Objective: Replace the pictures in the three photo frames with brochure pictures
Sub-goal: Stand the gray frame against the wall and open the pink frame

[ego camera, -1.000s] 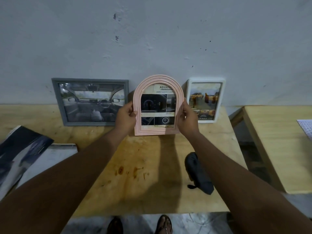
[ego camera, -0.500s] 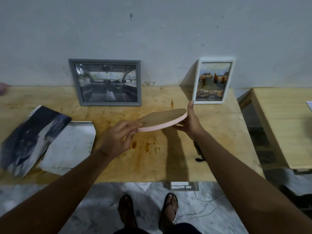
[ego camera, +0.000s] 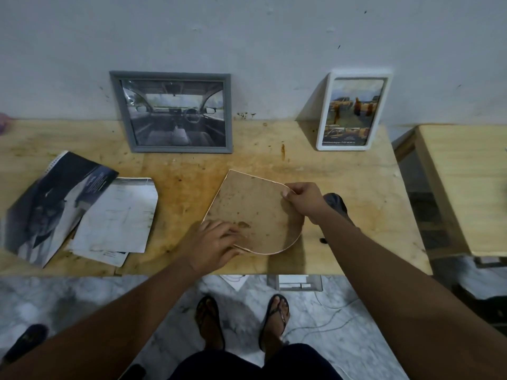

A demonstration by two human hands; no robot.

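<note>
while the arched frame (ego camera: 252,212) is lying face down on the table (ego camera: 343,171) with its brown backing board turned up, i am judging that this is the one frame of the three being worked on. the left hand (ego camera: 211,244) is curling over the frame's near corner. its fingers are bending onto the backing close to a small dark tab and its thumb is tucking in at the rim, so it is gripping that corner. the right hand (ego camera: 303,200) is pinching the curved edge on the far side between thumb and forefinger, with the other fingers folding in. neither hand is holding anything else.

the grey frame (ego camera: 181,149) and the white frame (ego camera: 359,73) are leaning upright against the wall, well apart. the grey one is showing a car interior and the white one yellow vehicles. both are looking like brochure prints, so i am counting those two as probably finished.

the brochure (ego camera: 57,204) is lying open at the left of the table, with a loose pale page (ego camera: 118,215) overlapping it. a dark object (ego camera: 333,200) is sitting just behind the right wrist, and i cannot tell what it is.

the arched frame's front is facing the table, so i am unable to say what picture it is carrying. the backing is looking seated and not yet lifted. opening it, swapping or checking the print, closing it and standing it up are what i am expecting to remain.
</note>
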